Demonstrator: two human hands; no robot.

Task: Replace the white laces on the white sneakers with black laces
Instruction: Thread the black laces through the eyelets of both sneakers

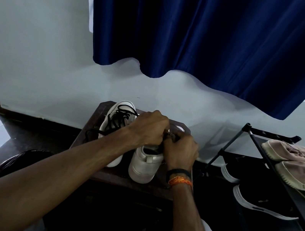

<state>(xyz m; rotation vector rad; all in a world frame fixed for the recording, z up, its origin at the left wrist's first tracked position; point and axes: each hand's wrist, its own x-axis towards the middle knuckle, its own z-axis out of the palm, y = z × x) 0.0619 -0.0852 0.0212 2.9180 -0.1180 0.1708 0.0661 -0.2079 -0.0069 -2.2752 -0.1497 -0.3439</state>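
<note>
Both hands [150, 128] [180, 150] pinching black lace [172, 136] over right sneaker [146, 164], at desk's [89, 123] 3 o'clock: best threaded taut, even.

white sneakers [124, 131]: 2 | pink shoes [292, 153]: 2 | black shoes [262, 204]: 2 | hands [150, 129]: 2 | curtain [211, 34]: 1 | stool [132, 182]: 1 | rack [252, 140]: 1

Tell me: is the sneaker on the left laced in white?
No, the left sneaker carries black laces, loosely threaded over its tongue.
</note>
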